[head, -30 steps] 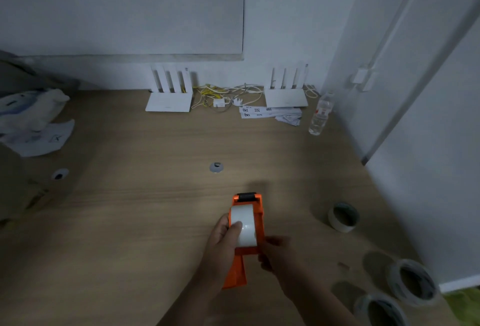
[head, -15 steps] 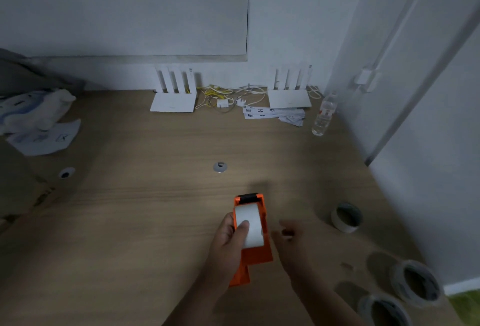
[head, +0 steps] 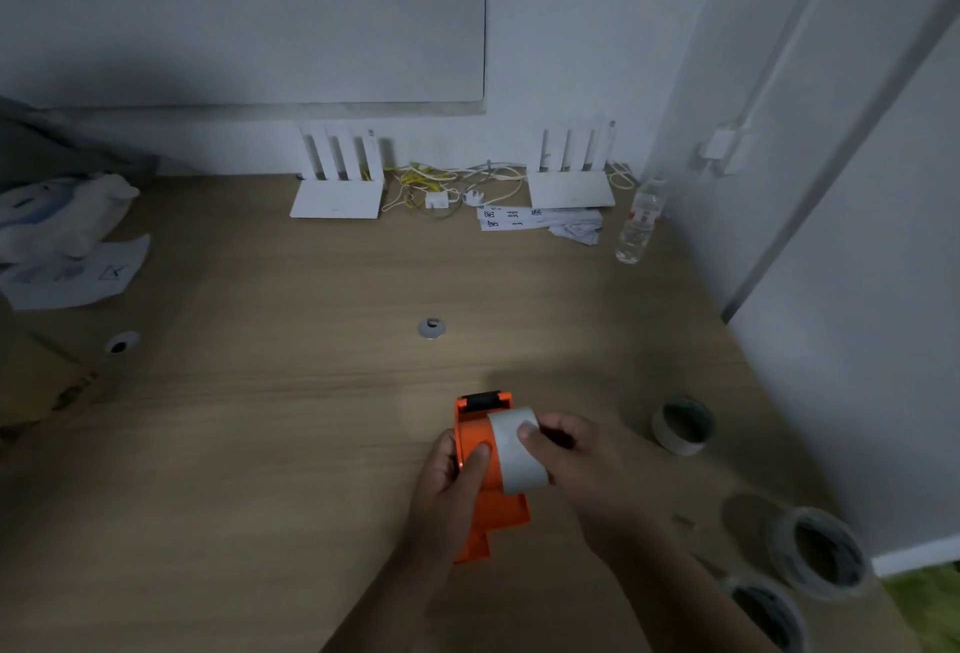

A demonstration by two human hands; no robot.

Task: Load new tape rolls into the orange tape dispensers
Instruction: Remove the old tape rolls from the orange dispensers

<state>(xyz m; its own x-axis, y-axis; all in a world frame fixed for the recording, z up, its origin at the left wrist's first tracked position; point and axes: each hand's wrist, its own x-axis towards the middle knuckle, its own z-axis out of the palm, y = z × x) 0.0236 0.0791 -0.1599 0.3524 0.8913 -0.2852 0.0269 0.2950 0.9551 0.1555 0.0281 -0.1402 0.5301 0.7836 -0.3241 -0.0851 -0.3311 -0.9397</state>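
An orange tape dispenser (head: 491,501) is held just above the wooden table (head: 260,444), its black roller end pointing away from me. A white tape roll (head: 514,460) sits in it, leaning out to the right. My left hand (head: 452,475) grips the dispenser's left side, thumb on its orange face. My right hand (head: 576,465) holds the roll from the right, thumb on its top. More tape rolls lie on the table: one (head: 683,423) right of my hands, two (head: 818,551) (head: 769,611) at the near right corner.
Two white routers (head: 337,184) (head: 571,174) stand against the back wall with tangled cables (head: 447,184) and paper slips (head: 535,218) between them. A water bottle (head: 639,223) stands at the back right. Bags and papers (head: 67,247) lie far left. A wall (head: 857,340) bounds the right.
My right hand has come back from the side and taken hold of the tape roll. The roll has shifted to the right in the dispenser, and my left thumb now rests on the orange face.
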